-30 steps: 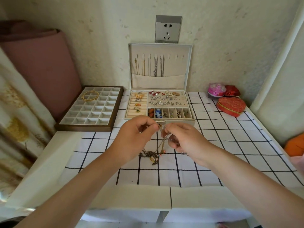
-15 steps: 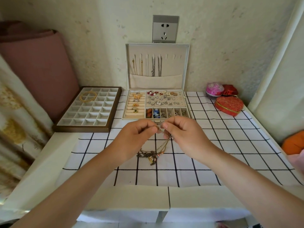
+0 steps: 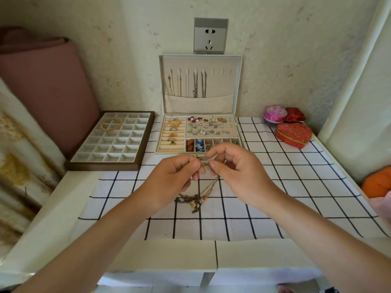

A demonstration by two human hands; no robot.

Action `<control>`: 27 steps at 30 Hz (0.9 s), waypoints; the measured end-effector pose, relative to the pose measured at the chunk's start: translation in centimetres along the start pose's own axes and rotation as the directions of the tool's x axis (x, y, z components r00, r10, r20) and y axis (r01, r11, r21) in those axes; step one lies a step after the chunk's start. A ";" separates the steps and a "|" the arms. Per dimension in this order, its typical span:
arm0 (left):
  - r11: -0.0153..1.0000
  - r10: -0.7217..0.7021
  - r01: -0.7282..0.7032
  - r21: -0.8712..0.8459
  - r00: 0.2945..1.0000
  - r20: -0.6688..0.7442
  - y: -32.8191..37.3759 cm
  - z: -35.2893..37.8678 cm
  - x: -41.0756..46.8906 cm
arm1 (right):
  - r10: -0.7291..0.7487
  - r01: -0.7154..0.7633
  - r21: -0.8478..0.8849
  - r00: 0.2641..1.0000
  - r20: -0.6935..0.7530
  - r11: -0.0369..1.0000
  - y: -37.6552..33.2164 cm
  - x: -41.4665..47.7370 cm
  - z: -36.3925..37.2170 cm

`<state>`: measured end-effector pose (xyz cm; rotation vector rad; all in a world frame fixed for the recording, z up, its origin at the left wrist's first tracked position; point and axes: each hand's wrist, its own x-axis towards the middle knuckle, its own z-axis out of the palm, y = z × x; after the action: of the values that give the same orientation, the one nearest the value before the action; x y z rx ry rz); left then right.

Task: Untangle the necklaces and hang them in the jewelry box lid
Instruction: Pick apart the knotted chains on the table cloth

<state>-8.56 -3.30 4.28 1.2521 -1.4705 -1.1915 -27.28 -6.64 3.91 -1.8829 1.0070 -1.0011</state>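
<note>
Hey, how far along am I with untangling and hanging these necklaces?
Done: several gold and silver chains hang from tabs in the upright cream jewelry box lid; tabs on its right are free. In hand: the left hand and right hand pinch the top of a tangled clump of gold and dark necklaces, its bottom on the white checked cloth. Left: separating and hanging those.
</note>
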 end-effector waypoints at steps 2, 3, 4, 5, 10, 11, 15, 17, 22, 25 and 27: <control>1.000 -0.003 0.003 -0.021 1.000 -0.008 0.1 0.0 0.0 | -0.026 0.026 -0.010 0.999 0.023 1.000 0.0 0.0 -0.2; 1.000 -0.006 0.005 -0.031 1.000 -0.011 0.1 0.0 0.0 | -0.025 0.025 -0.005 0.999 0.025 1.000 0.0 -0.1 -0.2; 0.999 -0.008 0.007 -0.038 1.000 -0.014 0.2 0.0 0.0 | -0.016 0.016 -0.002 1.000 0.018 1.000 0.0 -0.1 -0.3; 0.999 -0.010 0.009 -0.045 1.000 -0.016 0.2 0.1 0.0 | -0.012 0.012 -0.002 1.000 0.007 1.000 0.1 -0.2 -0.3; 1.000 -0.007 0.007 0.025 1.000 -0.001 0.2 0.1 -0.1 | -0.098 0.096 -0.061 0.995 -0.030 0.994 -0.1 -0.3 0.1; 0.999 -0.006 0.006 0.049 1.000 0.001 0.1 0.1 -0.1 | -0.103 0.101 -0.067 0.994 -0.026 0.993 0.0 -0.2 0.1; 0.984 0.032 -0.031 0.175 0.999 -0.006 -0.4 -0.3 0.0 | -0.040 0.040 -0.087 0.999 -0.002 0.995 0.3 0.0 0.2; 0.978 0.061 -0.059 0.202 0.998 -0.003 -0.5 -0.4 0.0 | 0.031 -0.030 -0.052 0.999 0.011 0.998 0.3 0.1 0.2; 0.983 0.069 -0.065 0.171 0.997 -0.018 -0.8 -0.4 0.1 | 0.137 -0.141 0.055 0.988 0.071 0.988 -0.1 0.0 0.3; 0.991 0.081 -0.077 0.110 0.996 -0.035 -0.7 0.0 -0.1 | 0.170 -0.174 0.064 0.983 0.062 0.983 -0.2 0.0 0.3; 0.990 0.094 -0.084 0.114 0.992 -0.083 -0.7 0.2 -0.2 | 0.170 -0.173 0.054 0.983 0.063 0.983 -0.3 0.0 0.1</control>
<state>-8.64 -3.12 3.55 1.2825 -1.5273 -0.9956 -27.07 -6.54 4.09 -1.7349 1.0736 -0.8611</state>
